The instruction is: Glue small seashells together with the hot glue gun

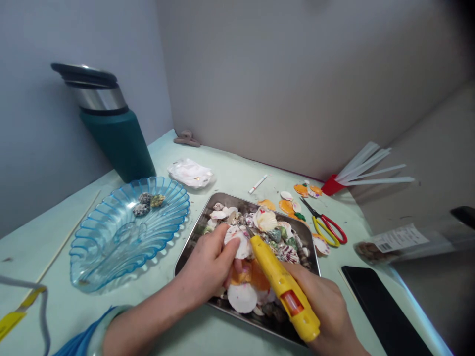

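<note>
Over a metal tray (pixel 191 232) full of seashells, my left hand (pixel 208 259) pinches a white scallop shell (pixel 241 243). My right hand (pixel 326 309) is wrapped round a yellow hot glue gun (pixel 284 287), whose nozzle points at the upper right of that shell; whether it touches cannot be told. Part of the grip is hidden by the gun's body. Orange shell pieces show just below my left fingers, with a round white shell (pixel 242 298) under them. A cream scallop shell (pixel 265 219), a striped shell (pixel 288 254) and small green snail shells lie in the tray.
A blue scalloped glass dish (pixel 111 242) with a few small shells stands left, before a teal bottle (pixel 115 138). Scissors (pixel 326 225) and orange shells (pixel 286 206) lie right of the tray. Beyond are a red cup of glue sticks (pixel 332 185) and a black phone (pixel 382 309).
</note>
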### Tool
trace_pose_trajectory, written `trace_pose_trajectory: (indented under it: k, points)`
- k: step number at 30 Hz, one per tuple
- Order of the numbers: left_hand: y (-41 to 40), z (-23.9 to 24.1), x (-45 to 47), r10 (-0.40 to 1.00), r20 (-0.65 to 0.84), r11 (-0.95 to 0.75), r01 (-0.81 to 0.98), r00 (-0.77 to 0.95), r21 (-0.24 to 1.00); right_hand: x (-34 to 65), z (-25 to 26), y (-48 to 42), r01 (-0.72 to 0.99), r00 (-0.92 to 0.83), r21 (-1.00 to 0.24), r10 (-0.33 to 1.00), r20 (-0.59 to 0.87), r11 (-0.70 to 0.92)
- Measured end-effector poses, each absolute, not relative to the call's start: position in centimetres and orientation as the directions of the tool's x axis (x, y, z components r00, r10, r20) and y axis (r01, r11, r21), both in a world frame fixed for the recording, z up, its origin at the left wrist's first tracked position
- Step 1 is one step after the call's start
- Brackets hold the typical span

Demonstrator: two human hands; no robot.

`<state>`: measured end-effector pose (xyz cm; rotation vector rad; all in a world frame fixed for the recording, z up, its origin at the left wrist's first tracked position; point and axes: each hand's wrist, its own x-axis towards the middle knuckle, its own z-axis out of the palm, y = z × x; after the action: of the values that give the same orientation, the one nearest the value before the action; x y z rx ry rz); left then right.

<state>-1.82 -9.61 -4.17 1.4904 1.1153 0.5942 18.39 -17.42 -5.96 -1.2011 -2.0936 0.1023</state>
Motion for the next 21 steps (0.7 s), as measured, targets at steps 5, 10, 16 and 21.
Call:
trace_pose_trajectory:
  k: [5,10,16,21]
  points:
    - [-9.69,-4.47,-1.85,0.881,-0.202,0.075,0.295,0.428,0.952,18.33,-5.84,-17.41,0.727,-0.303,-0.405,0.788,0.535,0.555]
    - [-9.74,-4.47,-1.85,0.883,-0.208,0.086,0.289,0.421,0.953,18.46,-5.85,-17.53,0.724,-0.304,-0.397,0.778,0.55,0.564]
    - [-9.62,-4.35,-1.84,0.879,-0.211,0.092,0.282,0.427,0.955,18.4,-6.07,-17.42,0.722,-0.311,-0.386,0.768,0.56,0.574]
    - [-9.63,-4.32,-1.86,0.872,-0.208,0.104,0.248,0.444,0.963,18.38,-5.9,-17.42,0.722,-0.302,-0.398,0.775,0.554,0.566]
